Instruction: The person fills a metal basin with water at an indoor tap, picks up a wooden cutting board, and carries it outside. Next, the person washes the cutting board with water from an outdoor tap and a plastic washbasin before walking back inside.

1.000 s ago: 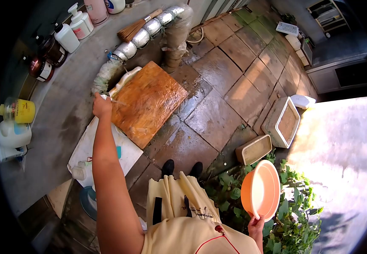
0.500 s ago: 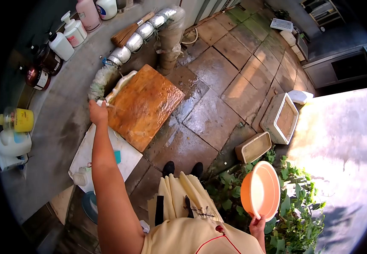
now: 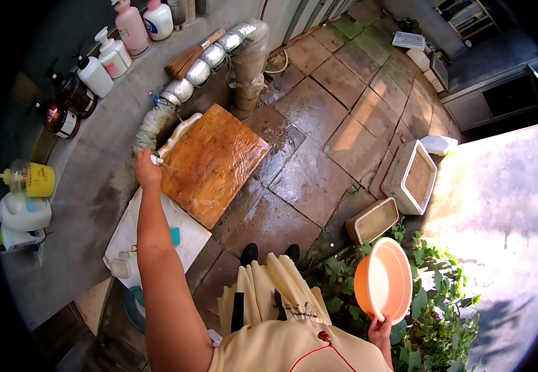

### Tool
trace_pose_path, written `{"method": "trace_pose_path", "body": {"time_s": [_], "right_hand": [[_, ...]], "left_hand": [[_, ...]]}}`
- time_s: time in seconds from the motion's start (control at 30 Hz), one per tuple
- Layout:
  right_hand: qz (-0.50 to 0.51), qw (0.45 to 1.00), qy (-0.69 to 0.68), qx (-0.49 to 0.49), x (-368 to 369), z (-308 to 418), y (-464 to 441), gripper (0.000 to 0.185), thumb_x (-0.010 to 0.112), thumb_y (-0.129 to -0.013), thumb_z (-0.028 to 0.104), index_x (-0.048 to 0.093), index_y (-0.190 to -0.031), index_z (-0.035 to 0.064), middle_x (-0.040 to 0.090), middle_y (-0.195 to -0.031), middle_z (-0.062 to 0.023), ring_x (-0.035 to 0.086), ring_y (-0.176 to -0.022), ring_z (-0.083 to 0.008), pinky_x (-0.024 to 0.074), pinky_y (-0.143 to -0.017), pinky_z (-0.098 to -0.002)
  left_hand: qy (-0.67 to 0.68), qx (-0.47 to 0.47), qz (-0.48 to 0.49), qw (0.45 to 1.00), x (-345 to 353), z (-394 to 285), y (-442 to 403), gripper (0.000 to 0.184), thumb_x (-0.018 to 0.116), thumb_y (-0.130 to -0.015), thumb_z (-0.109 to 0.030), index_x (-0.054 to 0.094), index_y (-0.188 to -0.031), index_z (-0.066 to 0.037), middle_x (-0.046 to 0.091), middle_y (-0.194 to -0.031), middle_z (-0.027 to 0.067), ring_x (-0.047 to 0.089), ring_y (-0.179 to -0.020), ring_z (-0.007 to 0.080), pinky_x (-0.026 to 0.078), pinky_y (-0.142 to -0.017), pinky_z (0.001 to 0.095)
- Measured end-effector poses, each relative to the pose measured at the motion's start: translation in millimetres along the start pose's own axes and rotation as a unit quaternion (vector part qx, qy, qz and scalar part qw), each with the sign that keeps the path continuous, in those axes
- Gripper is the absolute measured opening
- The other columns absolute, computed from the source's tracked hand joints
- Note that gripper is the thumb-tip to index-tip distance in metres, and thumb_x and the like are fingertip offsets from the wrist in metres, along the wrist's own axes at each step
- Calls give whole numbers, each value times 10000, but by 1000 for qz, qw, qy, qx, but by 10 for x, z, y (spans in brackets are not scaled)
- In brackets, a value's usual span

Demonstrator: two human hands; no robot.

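My left hand [image 3: 148, 167] is closed round a small white fitting [image 3: 156, 159] at the lower end of the wrapped pipe [image 3: 151, 127]. Just right of it lies a wet wooden board [image 3: 213, 167], tilted over a white-rimmed basin [image 3: 179, 135]. At the lower right, my right hand [image 3: 380, 330] grips the rim of an orange basin [image 3: 383, 279], which is held on its side with its pale inside showing. Nothing can be seen in the basin.
Bottles [image 3: 95, 75] line the grey ledge at the left. A brush [image 3: 188, 62] rests by the foil-wrapped pipe. Below the board is a white slab [image 3: 182, 239] with a teal block. Planters [image 3: 373, 221] and leafy plants [image 3: 430, 310] stand at the right on wet paving.
The view has shifted slightly. My left hand stays at the white fitting with small changes of pose, and my right hand still holds the orange basin.
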State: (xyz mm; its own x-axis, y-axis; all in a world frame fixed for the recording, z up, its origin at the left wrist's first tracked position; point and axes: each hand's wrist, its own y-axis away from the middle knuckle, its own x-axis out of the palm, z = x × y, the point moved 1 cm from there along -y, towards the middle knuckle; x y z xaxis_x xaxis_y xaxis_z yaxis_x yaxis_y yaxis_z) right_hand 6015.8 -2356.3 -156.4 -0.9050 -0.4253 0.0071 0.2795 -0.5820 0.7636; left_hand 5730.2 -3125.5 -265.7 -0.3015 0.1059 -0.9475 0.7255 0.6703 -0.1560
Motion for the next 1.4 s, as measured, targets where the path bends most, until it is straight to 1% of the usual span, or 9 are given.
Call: {"method": "trace_pose_path", "body": {"time_s": [0.1,0.23,0.47,0.57,0.6,0.7,1.1,1.3,1.4], "right_hand": [[4,1000,-17,-13,30,-6,-24,202,462,-753,112,498,-872,-47,586,-784,-111,605,-649,-290,532,-483,-195],[4,999,-32,-1,43,-4,-96,196,469,-749,103,498,-870,-49,584,-778,-109,604,-640,-280,532,-485,-192],[0,999,-32,29,104,-73,-415,175,498,-739,131,528,-784,-35,591,-736,-161,599,-610,-237,508,-452,-157],[-15,999,-22,38,291,-52,-449,174,499,-735,129,529,-771,-38,587,-702,-139,597,-601,-227,513,-462,-162],[-13,999,-19,45,319,-44,-520,174,499,-735,129,529,-771,-38,587,-702,-139,597,-601,-227,513,-462,-162],[2,998,-30,57,456,65,-773,200,462,-749,120,503,-846,-50,587,-734,-144,602,-604,-278,524,-453,-187],[25,996,51,65,1253,1071,-1709,231,485,-740,156,504,-869,-35,593,-753,-119,603,-617,-277,526,-473,-186],[80,996,20,-46,1487,1136,-1134,242,479,-741,103,473,-915,-64,582,-814,-133,603,-687,-307,535,-496,-190],[77,996,-5,-44,1303,990,-797,224,471,-745,96,477,-898,-68,581,-811,-141,600,-707,-323,537,-494,-190]], "left_hand": [[29,7,11,999,-101,-57,116,397,530,-660,17,479,-1036,-97,465,-1031,123,461,-941,325,395,-782,381],[129,-48,-109,984,-180,-221,596,451,508,-672,46,412,-1106,-29,323,-1223,137,406,-1066,313,361,-872,355],[319,-147,89,932,403,-195,2304,472,457,-637,104,401,-1081,-43,401,-1026,120,522,-723,205,428,-667,306],[250,-136,146,947,921,66,3069,472,549,-614,38,422,-1058,-60,466,-946,126,524,-721,229,432,-667,321],[291,-241,215,901,931,55,3203,461,574,-605,19,434,-1038,-58,491,-898,119,522,-746,243,434,-668,333],[266,-277,241,891,1037,51,3267,439,575,-610,18,444,-1023,-54,507,-860,120,526,-753,249,434,-674,335],[179,-259,58,947,304,-143,1003,310,604,-698,-161,501,-962,-36,537,-784,115,521,-741,250,419,-710,333],[35,-238,-1,971,33,-12,155,516,566,-746,-252,389,-1129,46,463,-1104,238,457,-1017,349,349,-879,377],[50,-153,-22,987,159,208,-68,488,578,-741,-260,418,-1099,30,481,-1070,238,469,-990,355,373,-837,385]]}}
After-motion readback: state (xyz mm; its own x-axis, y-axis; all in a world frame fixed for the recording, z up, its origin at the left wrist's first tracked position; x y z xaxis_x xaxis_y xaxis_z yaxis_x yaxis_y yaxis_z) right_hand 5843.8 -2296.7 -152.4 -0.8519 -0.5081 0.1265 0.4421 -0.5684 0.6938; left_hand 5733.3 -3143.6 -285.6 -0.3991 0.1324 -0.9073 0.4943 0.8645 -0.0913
